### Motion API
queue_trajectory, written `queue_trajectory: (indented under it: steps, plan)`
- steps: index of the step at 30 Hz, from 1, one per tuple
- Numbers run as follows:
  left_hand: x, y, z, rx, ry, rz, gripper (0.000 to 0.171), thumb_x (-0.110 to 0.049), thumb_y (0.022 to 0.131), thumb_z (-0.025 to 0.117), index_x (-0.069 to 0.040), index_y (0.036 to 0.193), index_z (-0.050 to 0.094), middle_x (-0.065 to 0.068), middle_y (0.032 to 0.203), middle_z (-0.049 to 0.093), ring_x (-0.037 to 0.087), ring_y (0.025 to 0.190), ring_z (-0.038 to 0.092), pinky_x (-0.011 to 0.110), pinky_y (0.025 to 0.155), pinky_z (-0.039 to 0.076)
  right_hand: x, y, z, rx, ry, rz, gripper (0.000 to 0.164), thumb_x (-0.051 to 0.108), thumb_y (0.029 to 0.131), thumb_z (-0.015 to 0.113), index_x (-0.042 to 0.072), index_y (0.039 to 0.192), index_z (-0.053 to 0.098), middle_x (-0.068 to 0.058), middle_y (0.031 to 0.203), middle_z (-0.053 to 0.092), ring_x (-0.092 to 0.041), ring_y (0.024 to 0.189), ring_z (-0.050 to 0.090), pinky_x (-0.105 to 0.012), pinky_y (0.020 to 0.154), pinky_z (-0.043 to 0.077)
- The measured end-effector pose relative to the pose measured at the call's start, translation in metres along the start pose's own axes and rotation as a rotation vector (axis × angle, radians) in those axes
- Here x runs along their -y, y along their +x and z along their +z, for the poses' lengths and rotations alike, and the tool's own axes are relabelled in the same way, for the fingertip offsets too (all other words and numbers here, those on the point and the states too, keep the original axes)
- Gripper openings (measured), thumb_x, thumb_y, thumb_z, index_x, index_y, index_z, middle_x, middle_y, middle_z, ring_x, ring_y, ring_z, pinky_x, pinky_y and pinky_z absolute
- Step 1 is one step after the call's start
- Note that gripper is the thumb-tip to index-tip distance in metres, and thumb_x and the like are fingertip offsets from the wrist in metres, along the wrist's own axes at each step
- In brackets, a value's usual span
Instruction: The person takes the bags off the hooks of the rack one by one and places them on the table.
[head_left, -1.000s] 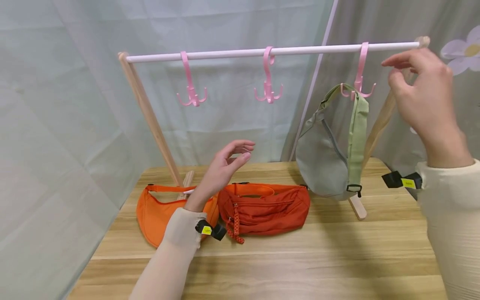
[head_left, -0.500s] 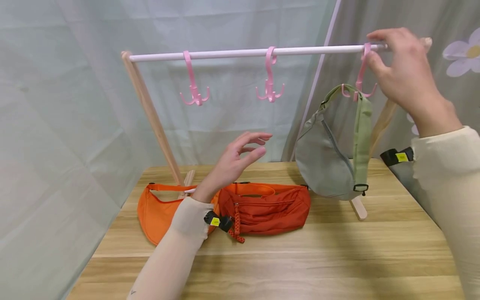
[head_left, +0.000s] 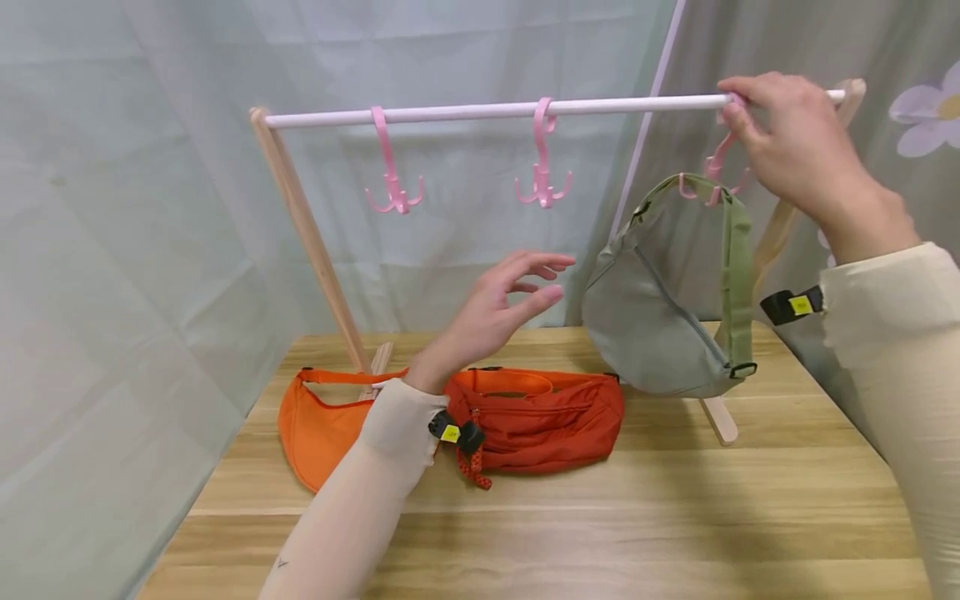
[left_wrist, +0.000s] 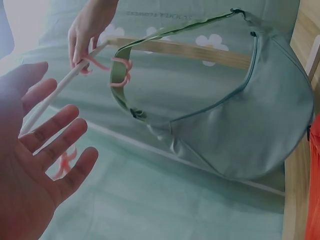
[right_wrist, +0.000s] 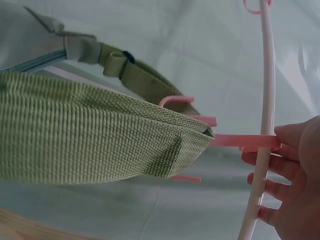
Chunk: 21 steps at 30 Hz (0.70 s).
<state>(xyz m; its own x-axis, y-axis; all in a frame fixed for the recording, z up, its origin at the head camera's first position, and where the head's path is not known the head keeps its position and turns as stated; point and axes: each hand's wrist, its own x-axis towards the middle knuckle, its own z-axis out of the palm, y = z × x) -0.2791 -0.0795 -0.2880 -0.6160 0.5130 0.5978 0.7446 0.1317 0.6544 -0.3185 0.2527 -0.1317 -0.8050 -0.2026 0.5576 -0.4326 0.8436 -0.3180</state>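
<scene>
My right hand [head_left: 798, 142] pinches the top of the rightmost pink hook [right_wrist: 245, 141] between thumb and fingers, where it loops over the white rod [right_wrist: 267, 75]. From that hook's prongs hangs a grey-green crossbody bag [head_left: 652, 325] by its green strap [right_wrist: 100, 130], its body above the table. My left hand [head_left: 502, 308] hovers in the air left of the bag, fingers loosely spread and holding nothing. In the left wrist view the same bag [left_wrist: 240, 125] hangs beyond the left palm [left_wrist: 30, 180].
Two more pink hooks, one in the middle [head_left: 543, 167] and one at left [head_left: 390, 171], hang on the rod. A red waist bag [head_left: 547, 425] and an orange bag [head_left: 322, 433], partly behind my left arm, lie on the wooden table [head_left: 600, 533]. Wooden posts [head_left: 311, 233] hold the rod.
My right hand has moved left onto the top of the right hook and now pinches it; the hook and bag have tilted. My left hand has drifted right and up.
</scene>
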Motion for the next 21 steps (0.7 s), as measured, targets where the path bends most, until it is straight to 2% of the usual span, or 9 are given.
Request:
queue_trajectory:
  steps: [6, 11, 16, 21]
  plan:
    - [0.001, 0.026, 0.01, 0.05, 0.084, -0.01, 0.039, -0.026, 0.106, 0.062, -0.016, 0.144, 0.061, -0.004, 0.135, 0.061, 0.009, 0.12, 0.055, 0.036, 0.101, 0.049, 0.0, 0.001, 0.003, -0.009, -0.025, -0.041, 0.043, 0.017, 0.114, 0.041, -0.002, 0.151, 0.049, -0.031, 0.136, 0.06, -0.051, 0.136, 0.044, -0.059, 0.119, 0.024]
    - [0.009, 0.055, 0.02, 0.134, 0.195, -0.048, 0.042, -0.028, 0.107, 0.061, -0.015, 0.147, 0.059, 0.003, 0.139, 0.059, 0.017, 0.123, 0.054, 0.039, 0.104, 0.047, 0.0, 0.001, 0.007, -0.047, -0.05, -0.068, 0.041, 0.014, 0.113, 0.042, -0.003, 0.148, 0.053, -0.03, 0.135, 0.061, -0.052, 0.132, 0.048, -0.059, 0.118, 0.026]
    - [0.012, 0.079, 0.033, 0.205, 0.28, -0.124, 0.049, -0.032, 0.107, 0.06, -0.02, 0.153, 0.051, 0.006, 0.149, 0.048, 0.022, 0.136, 0.047, 0.034, 0.11, 0.041, -0.001, 0.002, 0.013, -0.104, -0.067, -0.097, 0.038, 0.012, 0.112, 0.044, -0.005, 0.143, 0.058, -0.03, 0.134, 0.062, -0.054, 0.13, 0.05, -0.057, 0.118, 0.027]
    - [0.013, 0.099, 0.043, 0.186, 0.339, -0.213, 0.063, -0.037, 0.108, 0.059, -0.024, 0.163, 0.033, 0.006, 0.159, 0.033, 0.021, 0.142, 0.039, 0.033, 0.114, 0.037, -0.001, 0.004, 0.017, -0.168, -0.061, -0.116, 0.034, 0.011, 0.111, 0.046, -0.005, 0.136, 0.063, -0.028, 0.131, 0.065, -0.051, 0.126, 0.054, -0.055, 0.117, 0.03]
